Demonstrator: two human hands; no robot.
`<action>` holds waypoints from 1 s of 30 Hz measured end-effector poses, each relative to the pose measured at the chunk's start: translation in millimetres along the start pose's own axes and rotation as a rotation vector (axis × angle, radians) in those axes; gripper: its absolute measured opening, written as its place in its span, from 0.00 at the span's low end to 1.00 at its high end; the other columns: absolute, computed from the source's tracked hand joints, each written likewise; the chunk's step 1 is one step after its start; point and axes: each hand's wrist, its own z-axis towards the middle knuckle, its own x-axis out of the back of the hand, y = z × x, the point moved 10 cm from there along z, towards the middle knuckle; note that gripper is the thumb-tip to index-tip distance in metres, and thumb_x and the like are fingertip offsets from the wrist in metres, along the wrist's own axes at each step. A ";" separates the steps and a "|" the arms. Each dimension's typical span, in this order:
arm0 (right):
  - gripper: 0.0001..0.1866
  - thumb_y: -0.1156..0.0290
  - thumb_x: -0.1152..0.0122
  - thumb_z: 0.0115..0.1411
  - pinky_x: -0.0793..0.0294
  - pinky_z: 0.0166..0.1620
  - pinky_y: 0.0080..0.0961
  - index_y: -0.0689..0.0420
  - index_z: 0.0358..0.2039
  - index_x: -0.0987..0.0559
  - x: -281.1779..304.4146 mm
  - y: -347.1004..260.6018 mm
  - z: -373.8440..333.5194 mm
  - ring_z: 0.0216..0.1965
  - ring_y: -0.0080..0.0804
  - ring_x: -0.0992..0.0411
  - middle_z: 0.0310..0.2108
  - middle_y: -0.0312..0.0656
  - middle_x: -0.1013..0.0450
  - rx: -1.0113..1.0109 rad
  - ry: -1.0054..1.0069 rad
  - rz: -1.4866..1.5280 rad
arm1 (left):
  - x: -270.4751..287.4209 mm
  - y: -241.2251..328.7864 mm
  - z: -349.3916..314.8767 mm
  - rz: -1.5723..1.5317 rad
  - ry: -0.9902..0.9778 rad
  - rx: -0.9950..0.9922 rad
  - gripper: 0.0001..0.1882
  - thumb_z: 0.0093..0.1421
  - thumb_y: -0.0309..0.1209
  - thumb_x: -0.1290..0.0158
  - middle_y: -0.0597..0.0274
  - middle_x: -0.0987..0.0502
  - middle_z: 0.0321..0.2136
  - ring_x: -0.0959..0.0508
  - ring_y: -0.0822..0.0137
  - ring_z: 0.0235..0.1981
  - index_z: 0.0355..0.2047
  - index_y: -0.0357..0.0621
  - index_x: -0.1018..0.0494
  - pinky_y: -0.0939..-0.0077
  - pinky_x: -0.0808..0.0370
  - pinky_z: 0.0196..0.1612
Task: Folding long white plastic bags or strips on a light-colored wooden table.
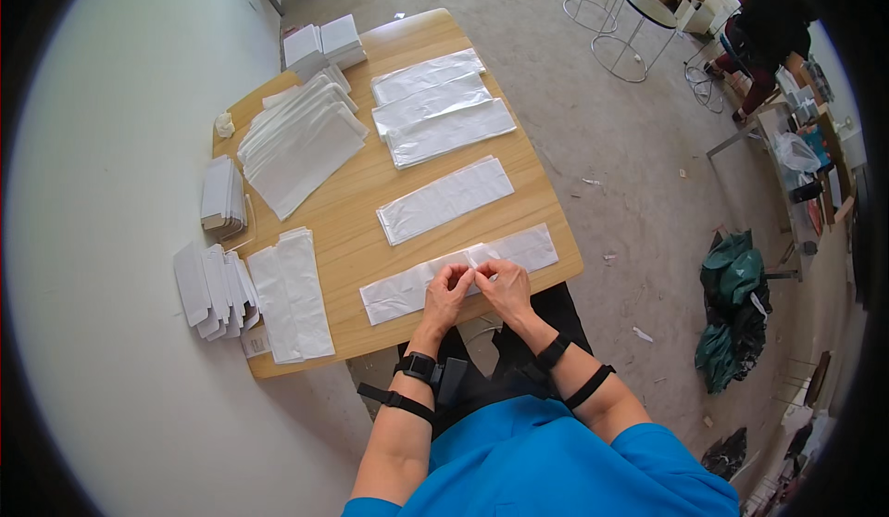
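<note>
Across the near edge of the wooden table point(352, 239) lies a long, thin white folded sheet point(528, 247), wrinkled along its length. Both hands meet over its middle. My left hand point(446, 296) pinches the sheet with thumb and forefinger. Fingertips nearly touching it, my right hand point(505, 287) is closed in a pinch on the same sheet. The exact bit between the fingers is partly hidden. Just beyond lies a flat stack of white folded sheets point(446, 200), and past that are overlapping white stacks point(449, 128).
At the left, a fanned pile of white sheets point(301, 151), another white stack point(292, 296) and flattened white boxes point(215, 287) crowd the table. White box stacks point(324, 46) stand at the far end. Round stools point(648, 7), green bags point(733, 308) and a bending person point(773, 35) are off right.
</note>
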 end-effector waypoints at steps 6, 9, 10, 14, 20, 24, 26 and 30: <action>0.11 0.65 0.35 0.51 0.27 0.32 0.30 0.61 0.26 0.19 -4.2 3.6 4.4 0.26 0.36 0.24 0.23 0.45 0.23 0.008 -0.017 0.006 | 3.0 -6.8 5.6 -0.056 0.039 -0.006 0.12 0.59 0.36 0.44 0.67 0.23 0.27 0.26 0.77 0.30 0.35 0.38 0.25 0.83 0.29 0.36; 0.11 0.65 0.35 0.51 0.27 0.32 0.28 0.61 0.26 0.19 -6.1 12.4 6.3 0.25 0.32 0.24 0.21 0.44 0.23 0.013 -0.047 0.112 | 4.7 -7.3 4.4 -0.043 0.079 -0.007 0.11 0.60 0.35 0.45 0.70 0.25 0.25 0.29 0.79 0.27 0.33 0.38 0.25 0.84 0.31 0.32; 0.11 0.64 0.35 0.51 0.27 0.32 0.30 0.61 0.25 0.19 -4.1 15.7 6.4 0.26 0.36 0.24 0.22 0.46 0.23 -0.025 -0.039 0.132 | 5.9 -9.2 4.5 -0.044 0.085 0.013 0.10 0.60 0.35 0.45 0.71 0.26 0.24 0.31 0.79 0.26 0.32 0.39 0.25 0.84 0.32 0.31; 0.12 0.64 0.36 0.49 0.27 0.31 0.35 0.61 0.25 0.22 2.3 34.1 9.5 0.26 0.43 0.24 0.21 0.47 0.24 -0.095 0.053 0.034 | 3.3 -9.1 6.4 -0.112 0.045 0.040 0.10 0.61 0.35 0.46 0.73 0.30 0.22 0.34 0.81 0.24 0.30 0.41 0.27 0.85 0.35 0.28; 0.13 0.64 0.35 0.48 0.30 0.29 0.38 0.59 0.24 0.28 8.0 -10.1 0.7 0.25 0.44 0.27 0.22 0.45 0.27 0.077 0.132 -0.166 | 6.4 -14.3 7.4 -0.152 -0.015 0.085 0.09 0.62 0.38 0.48 0.75 0.32 0.22 0.35 0.81 0.24 0.29 0.47 0.28 0.86 0.37 0.30; 0.11 0.66 0.37 0.50 0.29 0.31 0.42 0.58 0.26 0.29 10.2 -0.7 13.6 0.27 0.49 0.26 0.26 0.48 0.27 0.064 0.104 -0.341 | 3.3 -12.9 7.9 -0.146 -0.025 0.101 0.09 0.62 0.37 0.49 0.75 0.32 0.21 0.34 0.81 0.24 0.29 0.47 0.28 0.86 0.37 0.30; 0.09 0.69 0.39 0.52 0.28 0.30 0.39 0.60 0.28 0.27 30.3 0.5 18.1 0.26 0.46 0.25 0.24 0.48 0.26 0.029 0.241 -0.367 | 5.2 -14.4 7.6 -0.136 -0.034 0.103 0.09 0.62 0.37 0.49 0.75 0.32 0.21 0.34 0.81 0.24 0.29 0.47 0.28 0.86 0.37 0.30; 0.07 0.74 0.43 0.55 0.26 0.29 0.29 0.62 0.34 0.24 21.8 -12.3 9.2 0.25 0.31 0.24 0.25 0.42 0.24 -0.006 0.125 0.076 | 7.3 -11.9 5.0 -0.151 -0.024 0.106 0.09 0.62 0.37 0.49 0.75 0.32 0.21 0.34 0.82 0.24 0.29 0.47 0.28 0.86 0.37 0.30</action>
